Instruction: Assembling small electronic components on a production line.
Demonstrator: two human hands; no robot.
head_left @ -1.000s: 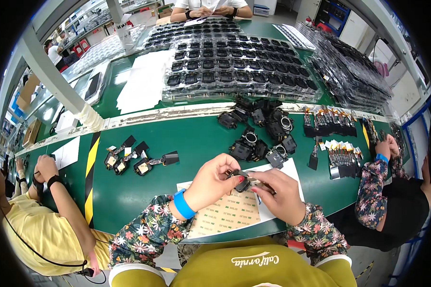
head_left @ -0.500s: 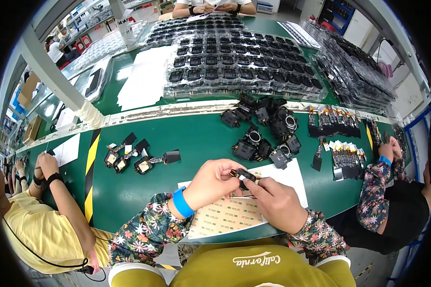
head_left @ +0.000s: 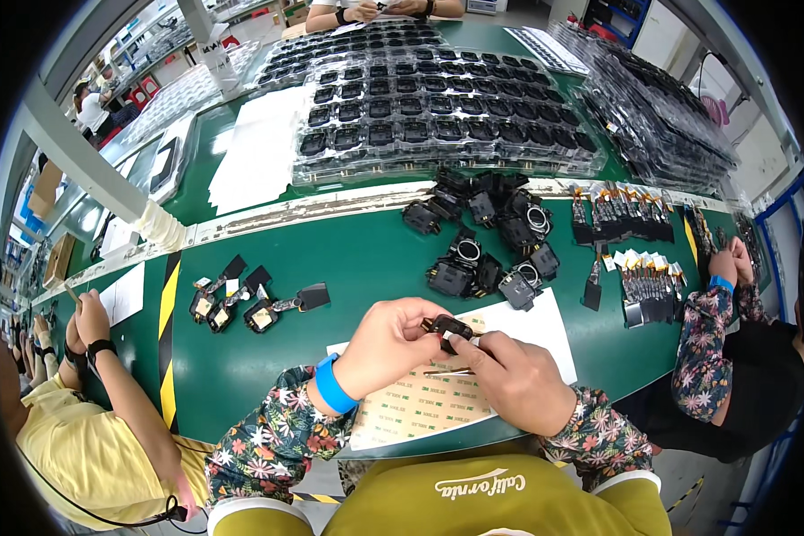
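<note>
My left hand pinches a small black plastic housing between thumb and fingers, above the sheets at the table's near edge. My right hand is closed at the housing's right side, its thumb and forefinger pressed to it. A small pale spot shows on the housing by the fingertips. Under the hands lies a tan printed backing sheet on white paper. A thin dark stick-like thing shows below the housing; whether my right hand holds it I cannot tell.
Black housings are heaped ahead. Several assembled units with black flaps lie left. Rows of flex cables lie right. Clear trays of black parts stand behind a white ledge. Co-workers sit left, right and opposite.
The view has shifted slightly, and the housing is tilted a little differently in my fingers. Both hands keep their grip on it. The co-worker at left has raised their hands.
</note>
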